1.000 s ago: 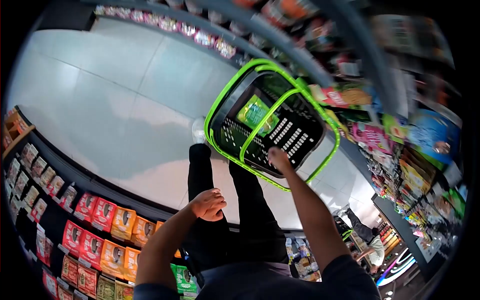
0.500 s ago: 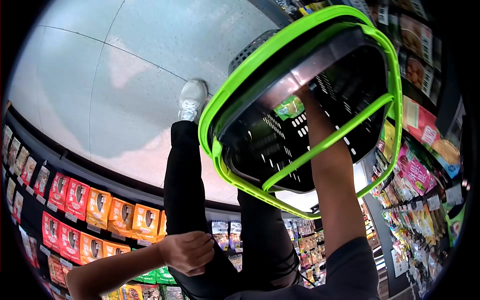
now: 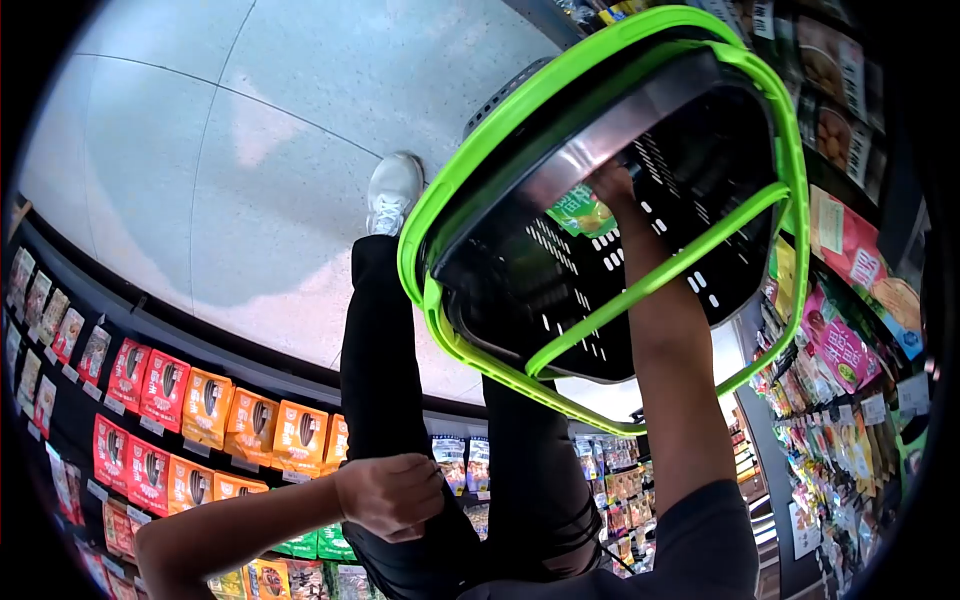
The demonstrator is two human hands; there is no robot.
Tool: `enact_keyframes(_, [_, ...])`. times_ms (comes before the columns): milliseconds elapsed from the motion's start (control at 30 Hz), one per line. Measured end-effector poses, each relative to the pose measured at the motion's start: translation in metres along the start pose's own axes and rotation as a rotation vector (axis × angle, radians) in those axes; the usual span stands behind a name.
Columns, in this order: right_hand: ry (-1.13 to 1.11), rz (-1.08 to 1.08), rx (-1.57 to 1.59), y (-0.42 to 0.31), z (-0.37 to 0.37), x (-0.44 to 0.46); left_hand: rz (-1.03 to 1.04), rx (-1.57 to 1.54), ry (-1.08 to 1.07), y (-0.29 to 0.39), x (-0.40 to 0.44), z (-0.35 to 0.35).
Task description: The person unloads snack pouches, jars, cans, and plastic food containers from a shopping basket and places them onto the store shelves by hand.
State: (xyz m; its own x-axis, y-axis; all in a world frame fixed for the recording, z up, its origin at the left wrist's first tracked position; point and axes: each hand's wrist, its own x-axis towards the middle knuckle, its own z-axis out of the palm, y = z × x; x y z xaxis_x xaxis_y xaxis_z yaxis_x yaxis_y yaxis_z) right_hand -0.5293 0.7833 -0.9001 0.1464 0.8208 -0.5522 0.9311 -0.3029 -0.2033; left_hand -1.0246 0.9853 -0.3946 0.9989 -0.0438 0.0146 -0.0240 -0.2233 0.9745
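A black basket (image 3: pixel 490 290) with a bright green rim and handles fills the upper right, tilted. My right arm reaches down inside it, and my right hand (image 3: pixel 612 186) is at a green snack packet (image 3: pixel 580 212) near the basket's bottom. The fingers are partly shaded, but they close at the packet's edge. My left hand (image 3: pixel 392 496) is curled in a loose fist over my left thigh, touching neither the basket nor the shelf; nothing shows in its fingers.
Shelves of red pouches (image 3: pixel 130 375) and orange pouches (image 3: pixel 250 424) run along the lower left. Hanging snack packets (image 3: pixel 835 335) line the right side. My white shoe (image 3: pixel 396 185) stands on the tiled floor (image 3: pixel 150 180) left of the basket.
The basket appears larger and closer than a second ago. My right hand has moved from the near handle area deep into the basket, to the packet. My left hand sits lower in view.
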Motion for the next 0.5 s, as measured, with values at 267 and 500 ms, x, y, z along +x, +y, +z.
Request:
enact_keyframes(267, [-0.389, 0.492, 0.367, -0.144, -0.207, -0.128, -0.09, 0.056, -0.068, 0.017, -0.005, 0.02])
enact_keyframes(500, [-0.045, 0.614, 0.373, -0.191, -0.28, -0.261, -0.29, 0.19, -0.069, 0.041, 0.017, 0.024])
